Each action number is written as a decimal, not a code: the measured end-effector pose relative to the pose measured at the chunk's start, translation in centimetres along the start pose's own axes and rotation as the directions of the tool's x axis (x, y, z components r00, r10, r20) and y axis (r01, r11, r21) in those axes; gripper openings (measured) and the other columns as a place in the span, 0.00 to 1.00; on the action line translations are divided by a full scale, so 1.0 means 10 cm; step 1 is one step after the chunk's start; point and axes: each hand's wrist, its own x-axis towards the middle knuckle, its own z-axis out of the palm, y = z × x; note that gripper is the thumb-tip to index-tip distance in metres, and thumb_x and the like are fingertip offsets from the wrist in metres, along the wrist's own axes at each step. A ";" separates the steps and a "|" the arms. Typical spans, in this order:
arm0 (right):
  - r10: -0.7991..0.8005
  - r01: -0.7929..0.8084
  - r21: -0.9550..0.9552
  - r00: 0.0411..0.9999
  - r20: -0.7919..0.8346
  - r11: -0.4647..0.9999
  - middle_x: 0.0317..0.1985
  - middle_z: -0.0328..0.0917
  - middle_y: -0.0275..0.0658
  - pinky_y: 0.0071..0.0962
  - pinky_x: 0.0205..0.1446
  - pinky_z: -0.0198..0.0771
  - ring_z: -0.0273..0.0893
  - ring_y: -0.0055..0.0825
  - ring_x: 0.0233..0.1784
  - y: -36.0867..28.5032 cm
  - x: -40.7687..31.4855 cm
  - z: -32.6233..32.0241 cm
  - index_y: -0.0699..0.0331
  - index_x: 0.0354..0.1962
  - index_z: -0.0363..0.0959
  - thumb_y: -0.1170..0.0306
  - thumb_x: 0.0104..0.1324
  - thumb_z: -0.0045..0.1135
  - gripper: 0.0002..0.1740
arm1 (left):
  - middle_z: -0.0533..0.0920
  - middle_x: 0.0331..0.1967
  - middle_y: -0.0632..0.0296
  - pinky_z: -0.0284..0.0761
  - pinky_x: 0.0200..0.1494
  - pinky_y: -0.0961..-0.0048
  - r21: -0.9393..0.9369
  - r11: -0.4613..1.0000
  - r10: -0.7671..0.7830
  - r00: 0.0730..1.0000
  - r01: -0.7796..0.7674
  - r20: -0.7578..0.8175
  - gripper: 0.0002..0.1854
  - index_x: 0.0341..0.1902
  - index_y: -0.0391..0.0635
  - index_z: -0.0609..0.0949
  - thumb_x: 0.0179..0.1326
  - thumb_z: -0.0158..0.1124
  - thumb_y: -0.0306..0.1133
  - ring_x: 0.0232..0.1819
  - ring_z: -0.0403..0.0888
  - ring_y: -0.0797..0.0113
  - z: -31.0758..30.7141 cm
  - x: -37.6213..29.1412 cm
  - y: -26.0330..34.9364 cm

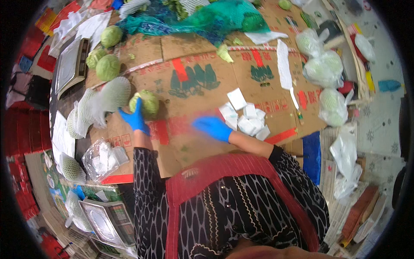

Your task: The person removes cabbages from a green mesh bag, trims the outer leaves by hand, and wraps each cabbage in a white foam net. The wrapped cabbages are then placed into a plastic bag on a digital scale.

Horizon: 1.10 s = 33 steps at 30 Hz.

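My left hand (135, 119), in a blue glove, has its spread thumb and fingers against the lower left side of a green cabbage (148, 103) on the cardboard. My right hand (212, 128), also blue-gloved and blurred, is over the cardboard to the right of that cabbage, with no object visible in it. Immediately left of the cabbage are white foam net sleeves (113, 94). Square white paper pieces (250, 118) lie in a loose pile just right of my right hand. Whether my left fingers grip the cabbage is not certain, though they touch it.
More cabbages (108, 67) sit at the upper left, beside a weighing scale (71, 66). Bagged cabbages (323, 68) line the right edge. Green mesh (207, 21) lies along the far side. A clear plastic bag (102, 160) is at the near left, and a marker (299, 116) at the right.
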 end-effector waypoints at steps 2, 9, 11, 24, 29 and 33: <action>0.003 -0.004 -0.074 1.000 -0.014 0.997 0.40 0.82 0.41 0.32 0.49 0.74 0.80 0.32 0.43 0.22 -0.17 -0.37 0.60 0.43 0.79 0.61 0.69 0.53 0.14 | 0.59 0.71 0.56 0.66 0.64 0.56 -0.030 0.998 -0.062 0.992 0.059 -0.109 0.52 0.74 0.46 0.52 0.51 0.76 0.32 0.67 0.63 0.59 0.14 -0.06 -0.05; 0.054 -0.267 -0.583 0.933 -0.357 0.768 0.37 0.77 0.49 0.42 0.45 0.72 0.76 0.47 0.43 0.92 -0.23 -1.65 0.55 0.36 0.77 0.62 0.65 0.50 0.10 | 0.64 0.67 0.64 0.69 0.52 0.46 0.252 0.928 -0.314 0.941 0.276 0.127 0.37 0.68 0.66 0.63 0.57 0.70 0.47 0.64 0.66 0.56 -0.10 -0.21 0.15; -0.028 -0.149 -0.535 0.951 -0.308 0.832 0.41 0.77 0.49 0.41 0.47 0.72 0.76 0.47 0.45 1.22 -0.33 -1.68 0.53 0.40 0.76 0.61 0.66 0.49 0.11 | 0.65 0.66 0.64 0.69 0.52 0.47 0.334 0.922 -0.273 0.939 0.194 0.208 0.39 0.68 0.67 0.63 0.55 0.72 0.43 0.64 0.65 0.56 0.05 -0.26 0.21; -0.150 0.151 -0.483 0.988 0.041 0.862 0.35 0.73 0.43 0.41 0.47 0.69 0.73 0.43 0.43 0.81 -0.55 -1.32 0.57 0.36 0.75 0.65 0.59 0.58 0.09 | 0.67 0.63 0.62 0.81 0.46 0.55 -0.008 0.976 -0.211 0.951 0.219 0.226 0.34 0.65 0.58 0.66 0.56 0.70 0.33 0.61 0.70 0.57 -0.07 -0.76 0.06; -0.128 0.142 -0.691 0.989 0.072 0.709 0.34 0.75 0.44 0.41 0.45 0.70 0.76 0.44 0.41 1.13 -0.59 -1.08 0.58 0.35 0.74 0.63 0.61 0.55 0.09 | 0.70 0.60 0.59 0.80 0.50 0.61 0.004 0.965 -0.232 0.850 0.261 0.473 0.33 0.66 0.53 0.66 0.56 0.67 0.29 0.59 0.72 0.60 0.14 -1.55 0.12; -0.055 0.121 -0.683 0.992 0.117 0.720 0.37 0.79 0.46 0.41 0.45 0.71 0.77 0.45 0.41 1.09 -0.52 -1.15 0.58 0.35 0.77 0.60 0.64 0.52 0.12 | 0.70 0.58 0.59 0.72 0.60 0.68 0.168 0.945 -0.326 0.788 0.280 0.522 0.36 0.65 0.47 0.67 0.52 0.71 0.28 0.59 0.70 0.63 0.39 -2.03 0.05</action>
